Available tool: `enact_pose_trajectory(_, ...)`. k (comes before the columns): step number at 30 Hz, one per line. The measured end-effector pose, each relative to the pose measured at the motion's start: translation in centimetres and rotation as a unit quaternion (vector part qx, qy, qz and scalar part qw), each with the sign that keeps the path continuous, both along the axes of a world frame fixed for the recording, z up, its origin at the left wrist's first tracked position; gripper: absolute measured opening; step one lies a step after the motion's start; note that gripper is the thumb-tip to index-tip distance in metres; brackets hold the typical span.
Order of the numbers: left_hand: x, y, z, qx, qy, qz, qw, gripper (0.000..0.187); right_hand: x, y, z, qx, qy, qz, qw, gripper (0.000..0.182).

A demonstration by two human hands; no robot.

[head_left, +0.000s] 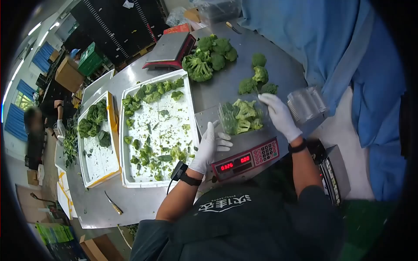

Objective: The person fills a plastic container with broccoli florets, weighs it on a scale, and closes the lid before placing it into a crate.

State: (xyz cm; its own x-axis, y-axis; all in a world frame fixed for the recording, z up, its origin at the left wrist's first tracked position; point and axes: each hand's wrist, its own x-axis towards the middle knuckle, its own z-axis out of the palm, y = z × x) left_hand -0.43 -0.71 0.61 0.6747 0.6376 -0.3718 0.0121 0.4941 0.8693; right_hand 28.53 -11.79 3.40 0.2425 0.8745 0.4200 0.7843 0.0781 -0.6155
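Observation:
A clear plastic container (226,122) filled with cut broccoli (245,114) rests on the platform of a digital scale (244,158), whose red display reads 0.326 and 0.00. My left hand (211,148), in a white glove, is at the container's lower left with fingers spread and nothing held. At the upper right edge of the container, my gloved right hand (281,116) has its fingers together on the plastic rim; the thumb is hidden. Just beyond those fingertips lie several broccoli pieces (260,75). Stacked clear containers (307,104) stand right of my right hand.
Left of the scale, a white foam tray (190,117) holds florets and scraps; another tray (87,182) has larger heads. A broccoli pile (209,58) sits beside a second scale (169,48). Knives (114,203) (234,28) lie on the metal table. A co-worker (37,126) is at left.

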Motion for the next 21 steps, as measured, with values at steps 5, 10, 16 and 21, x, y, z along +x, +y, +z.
enact_pose_trajectory(5,0.2,0.1,0.1,0.014,0.031,-0.019,0.999,0.069,-2.0,-3.5,-1.6,-0.053,0.058,0.002,0.997,0.050)
enact_pose_trajectory(10,0.8,0.5,-2.8,0.001,-0.002,0.029,1.000,0.032,-3.5,-4.5,-3.8,-0.060,0.330,-0.022,0.942,0.046)
enact_pose_trajectory(16,1.2,0.7,-1.5,-0.072,0.072,-0.021,0.995,0.022,-4.6,-5.0,-4.1,-0.162,0.450,-0.150,0.866,0.022)
enact_pose_trajectory(21,1.4,0.6,-2.2,-0.011,0.043,-0.060,0.997,0.026,-6.1,-4.9,-4.4,-0.157,0.505,-0.137,0.838,0.039)
